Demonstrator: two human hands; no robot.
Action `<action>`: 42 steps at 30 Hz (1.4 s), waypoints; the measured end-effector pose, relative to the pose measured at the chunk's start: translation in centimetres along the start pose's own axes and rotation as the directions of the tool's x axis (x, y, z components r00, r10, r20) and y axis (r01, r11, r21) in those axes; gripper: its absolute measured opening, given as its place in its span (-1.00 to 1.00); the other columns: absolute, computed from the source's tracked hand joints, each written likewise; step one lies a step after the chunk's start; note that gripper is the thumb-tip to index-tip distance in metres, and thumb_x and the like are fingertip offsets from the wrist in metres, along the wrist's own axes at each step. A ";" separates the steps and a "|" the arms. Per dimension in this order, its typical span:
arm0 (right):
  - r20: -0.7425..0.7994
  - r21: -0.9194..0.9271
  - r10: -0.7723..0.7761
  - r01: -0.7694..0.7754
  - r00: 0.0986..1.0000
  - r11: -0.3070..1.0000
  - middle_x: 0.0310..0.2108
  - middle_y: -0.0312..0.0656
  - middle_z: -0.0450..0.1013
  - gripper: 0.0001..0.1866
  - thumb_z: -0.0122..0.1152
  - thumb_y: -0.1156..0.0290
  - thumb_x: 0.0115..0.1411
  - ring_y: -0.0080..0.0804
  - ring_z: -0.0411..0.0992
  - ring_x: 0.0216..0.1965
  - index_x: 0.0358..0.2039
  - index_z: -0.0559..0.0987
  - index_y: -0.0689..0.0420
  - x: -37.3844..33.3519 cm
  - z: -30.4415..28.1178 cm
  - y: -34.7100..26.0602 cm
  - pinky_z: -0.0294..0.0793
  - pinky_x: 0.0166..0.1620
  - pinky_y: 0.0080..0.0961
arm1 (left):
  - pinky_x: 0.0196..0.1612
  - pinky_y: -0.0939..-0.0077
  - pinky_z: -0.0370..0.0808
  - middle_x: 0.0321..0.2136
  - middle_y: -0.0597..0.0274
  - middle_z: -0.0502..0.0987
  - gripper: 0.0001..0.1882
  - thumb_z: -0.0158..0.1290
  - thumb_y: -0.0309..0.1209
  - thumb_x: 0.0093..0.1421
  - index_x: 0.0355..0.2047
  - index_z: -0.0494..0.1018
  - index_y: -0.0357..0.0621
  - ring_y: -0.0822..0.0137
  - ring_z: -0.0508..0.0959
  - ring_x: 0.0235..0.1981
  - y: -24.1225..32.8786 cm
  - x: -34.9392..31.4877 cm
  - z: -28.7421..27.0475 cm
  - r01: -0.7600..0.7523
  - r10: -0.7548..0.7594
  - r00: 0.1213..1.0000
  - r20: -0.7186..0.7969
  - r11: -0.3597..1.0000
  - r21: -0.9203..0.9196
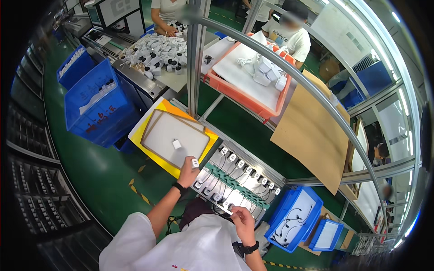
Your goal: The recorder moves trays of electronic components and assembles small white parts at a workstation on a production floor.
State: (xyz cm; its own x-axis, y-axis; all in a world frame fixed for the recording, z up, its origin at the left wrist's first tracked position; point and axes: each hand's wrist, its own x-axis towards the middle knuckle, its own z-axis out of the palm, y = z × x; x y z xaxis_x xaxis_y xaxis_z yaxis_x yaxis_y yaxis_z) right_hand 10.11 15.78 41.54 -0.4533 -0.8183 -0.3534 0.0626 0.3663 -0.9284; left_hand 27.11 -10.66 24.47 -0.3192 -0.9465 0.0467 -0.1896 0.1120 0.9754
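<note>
A small white charger block (pixel 195 163) with ports in its face is held in my left hand (pixel 187 173), fingers wrapped round it. That hand is between the tray and the test rack. My right hand (pixel 244 223) is at the rack's near edge, thumb and fingers pinched together beside a charger with a dark plug (pixel 231 207); what lies between the fingertips is too small to tell. The rack (pixel 217 174) carries two rows of white chargers (pixel 241 163) with black cables plugged in. Another white charger (pixel 176 143) lies on a pale tray (pixel 169 133) to the left.
Blue bins (pixel 97 110) stand on the left. A blue crate (pixel 298 217) with black cables is on the right. Beyond are an orange crate (pixel 271 106) of white parts, a cardboard sheet (pixel 312 135), metal frame posts (pixel 193 67) and co-workers at a heap of chargers (pixel 153 49).
</note>
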 end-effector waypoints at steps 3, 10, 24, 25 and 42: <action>0.012 -0.032 0.020 -0.019 1.000 0.999 -0.17 -0.31 0.56 -0.80 0.20 0.58 0.36 -0.60 0.51 -0.20 -0.02 0.57 0.24 -0.5 -0.5 0.1 0.50 -0.08 -0.62 | 0.00 0.33 0.49 -0.12 0.10 0.49 -0.52 0.18 -0.63 0.07 0.03 0.38 -0.16 0.15 0.55 -0.06 -2.9 1.4 -1.6 0.027 -0.026 1.000 -0.009 0.994 0.109; -0.022 -0.046 0.085 -0.086 0.996 0.995 -0.17 -0.31 0.57 -0.80 0.20 0.58 0.37 -0.59 0.51 -0.18 -0.01 0.58 0.26 -0.7 -1.2 0.6 0.50 -0.07 -0.61 | 0.10 0.28 0.48 -0.10 -0.02 0.52 -0.48 0.24 -0.62 0.06 0.05 0.39 -0.16 -0.02 0.54 0.01 -3.3 3.1 -1.8 0.019 -0.021 1.000 -0.017 0.989 -0.150; 0.051 -0.269 0.072 -0.056 0.996 0.961 -0.27 -0.16 0.63 -0.76 0.26 0.45 0.35 -0.46 0.62 -0.26 -0.02 0.62 0.28 -1.3 -0.4 1.5 0.59 -0.15 -0.52 | -0.03 -0.02 0.59 0.06 -0.13 0.38 -0.42 0.34 -0.37 0.10 0.14 0.41 0.13 -0.18 0.57 -0.05 -6.9 10.8 -3.3 0.420 -0.243 0.905 -0.349 0.636 0.648; 0.059 -0.279 0.059 -0.041 0.997 0.959 -0.27 -0.16 0.63 -0.76 0.26 0.45 0.35 -0.46 0.62 -0.26 -0.02 0.62 0.28 -1.4 -0.4 1.7 0.59 -0.15 -0.52 | -0.03 -0.03 0.60 0.08 -0.14 0.37 -0.43 0.34 -0.37 0.11 0.13 0.41 0.15 -0.18 0.57 -0.05 -7.8 11.1 -3.6 0.455 -0.270 0.888 -0.373 0.642 0.617; 0.179 0.795 0.201 -0.262 0.963 0.548 0.07 -0.17 0.48 -0.43 0.22 0.41 0.42 -0.37 0.54 -0.08 0.37 0.26 0.10 1.1 1.7 -2.8 0.60 -0.08 -0.41 | -0.01 0.29 0.55 -0.12 0.04 0.57 -0.50 0.33 -0.41 0.17 0.10 0.44 -0.20 0.17 0.61 -0.09 16.2 -5.1 3.3 0.023 0.031 0.850 0.526 0.995 -0.095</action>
State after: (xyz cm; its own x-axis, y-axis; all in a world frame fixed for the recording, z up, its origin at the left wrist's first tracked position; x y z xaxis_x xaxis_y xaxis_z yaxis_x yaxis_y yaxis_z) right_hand 10.91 13.13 43.54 -0.2647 -0.7938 -0.5475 0.8596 0.0631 -0.5071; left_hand 22.59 -2.97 39.28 -0.7653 -0.6422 -0.0435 -0.1080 0.0615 0.9922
